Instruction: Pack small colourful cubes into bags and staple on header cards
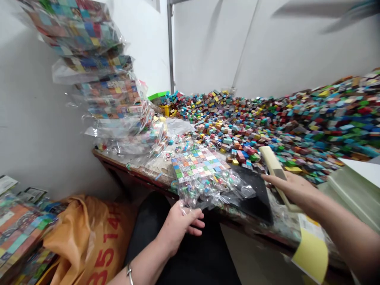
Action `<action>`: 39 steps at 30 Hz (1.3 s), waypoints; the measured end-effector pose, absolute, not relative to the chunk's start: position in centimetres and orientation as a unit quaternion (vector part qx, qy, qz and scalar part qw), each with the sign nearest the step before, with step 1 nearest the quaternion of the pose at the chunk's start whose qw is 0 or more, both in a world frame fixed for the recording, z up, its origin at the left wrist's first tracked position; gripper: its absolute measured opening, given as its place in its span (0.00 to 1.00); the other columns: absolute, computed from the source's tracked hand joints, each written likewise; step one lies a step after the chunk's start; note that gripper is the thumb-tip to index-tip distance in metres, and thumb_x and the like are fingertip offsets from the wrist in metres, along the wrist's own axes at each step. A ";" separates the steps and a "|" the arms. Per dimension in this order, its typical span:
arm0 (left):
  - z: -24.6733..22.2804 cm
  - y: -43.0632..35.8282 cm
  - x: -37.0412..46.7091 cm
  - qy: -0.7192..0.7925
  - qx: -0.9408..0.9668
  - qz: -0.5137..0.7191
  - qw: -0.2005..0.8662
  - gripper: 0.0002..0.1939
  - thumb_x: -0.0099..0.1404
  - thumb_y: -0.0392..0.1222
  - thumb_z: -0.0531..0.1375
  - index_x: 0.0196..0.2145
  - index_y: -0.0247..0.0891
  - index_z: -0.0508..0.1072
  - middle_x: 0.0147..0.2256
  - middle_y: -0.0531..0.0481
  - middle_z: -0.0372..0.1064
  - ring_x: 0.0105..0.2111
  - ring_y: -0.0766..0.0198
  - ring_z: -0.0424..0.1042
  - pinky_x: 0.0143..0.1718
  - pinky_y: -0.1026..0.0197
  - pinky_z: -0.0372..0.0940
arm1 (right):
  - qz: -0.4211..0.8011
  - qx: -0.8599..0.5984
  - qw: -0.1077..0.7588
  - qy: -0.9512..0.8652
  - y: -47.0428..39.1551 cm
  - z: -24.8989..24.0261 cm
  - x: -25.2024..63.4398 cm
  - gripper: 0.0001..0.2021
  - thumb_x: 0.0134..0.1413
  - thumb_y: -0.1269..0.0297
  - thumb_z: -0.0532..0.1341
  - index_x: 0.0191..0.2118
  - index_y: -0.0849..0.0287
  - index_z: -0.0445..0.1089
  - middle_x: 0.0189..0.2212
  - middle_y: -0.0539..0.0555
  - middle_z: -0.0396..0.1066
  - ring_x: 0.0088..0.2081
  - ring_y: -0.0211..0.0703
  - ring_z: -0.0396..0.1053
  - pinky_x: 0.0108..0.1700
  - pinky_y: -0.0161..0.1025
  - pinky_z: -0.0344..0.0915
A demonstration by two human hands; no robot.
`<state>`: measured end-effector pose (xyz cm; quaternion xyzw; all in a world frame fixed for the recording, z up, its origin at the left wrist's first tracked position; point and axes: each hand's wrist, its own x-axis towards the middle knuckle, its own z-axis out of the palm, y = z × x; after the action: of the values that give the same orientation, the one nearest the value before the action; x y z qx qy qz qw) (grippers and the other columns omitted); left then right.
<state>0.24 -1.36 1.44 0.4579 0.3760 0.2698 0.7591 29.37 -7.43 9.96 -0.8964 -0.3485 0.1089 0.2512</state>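
Observation:
My left hand [182, 223] pinches the near edge of a clear plastic bag [208, 186] at the table's front edge; its other fingers are loosely curled. Inside the bag lie a flat panel of small multicoloured squares [198, 164] and many tiny coloured bits. On the right, my right hand [292, 186] is closed over a cream-coloured bar-shaped tool [271, 160] with a grey part; its exact kind is unclear. One finger stretches across the bar towards the bag. A black flat plate [255, 198] lies between the bag and this tool, partly under the bag.
Small coloured blocks [246, 114] heap along the wall. Bagged block sets [109, 87] stand in a tall stack on the left. An orange sack [89, 237] and more block panels [20, 233] sit at lower left. A yellow paper strip [311, 249] hangs over the table edge.

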 end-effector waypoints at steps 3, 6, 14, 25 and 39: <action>1.4 -1.4 0.3 0.383 0.473 0.257 0.751 0.18 0.55 0.43 0.60 0.39 0.30 0.62 0.26 0.47 0.70 0.21 0.68 0.69 0.20 0.68 0.64 | 0.120 -0.904 0.164 -0.377 -5.4 9.4 30.7 0.20 0.42 0.47 0.56 0.29 0.62 0.68 0.23 0.60 0.69 0.24 0.48 0.66 0.25 0.40 0.57; 1.5 -1.3 0.0 0.388 0.491 0.257 0.736 0.15 0.55 0.43 0.60 0.35 0.30 0.63 0.25 0.47 0.70 0.18 0.70 0.68 0.16 0.71 0.61 | 0.115 -0.902 0.099 -0.404 -3.8 8.1 31.6 0.22 0.41 0.45 0.57 0.28 0.64 0.66 0.23 0.60 0.68 0.23 0.46 0.65 0.24 0.40 0.56; 1.4 -0.6 -0.9 0.380 0.503 0.230 0.741 0.15 0.54 0.42 0.61 0.35 0.31 0.62 0.26 0.47 0.71 0.17 0.72 0.67 0.15 0.73 0.58 | 0.061 -0.902 0.048 -0.425 -2.1 5.4 32.8 0.32 0.39 0.42 0.56 0.42 0.67 0.64 0.37 0.69 0.67 0.37 0.60 0.66 0.32 0.46 0.60; 0.9 0.1 -1.1 0.364 0.509 0.207 0.752 0.14 0.55 0.41 0.60 0.37 0.31 0.64 0.26 0.47 0.71 0.17 0.71 0.68 0.15 0.72 0.58 | 0.450 -0.718 0.385 -0.365 -11.4 6.8 18.5 0.18 0.50 0.45 0.52 0.33 0.56 0.65 0.22 0.50 0.65 0.25 0.40 0.62 0.29 0.36 0.59; -0.3 0.4 -1.5 0.365 0.510 0.200 0.752 0.14 0.55 0.41 0.60 0.38 0.32 0.65 0.26 0.48 0.71 0.17 0.71 0.68 0.15 0.72 0.58 | 0.574 -0.523 0.612 -0.147 -7.1 1.4 14.7 0.08 0.47 0.58 0.62 0.31 0.57 0.69 0.29 0.47 0.67 0.27 0.31 0.63 0.28 0.30 0.59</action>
<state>-1.49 0.37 -0.31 0.5102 0.3654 0.1999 0.7525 14.68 -7.09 1.37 -0.5231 -0.1465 0.5743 0.6125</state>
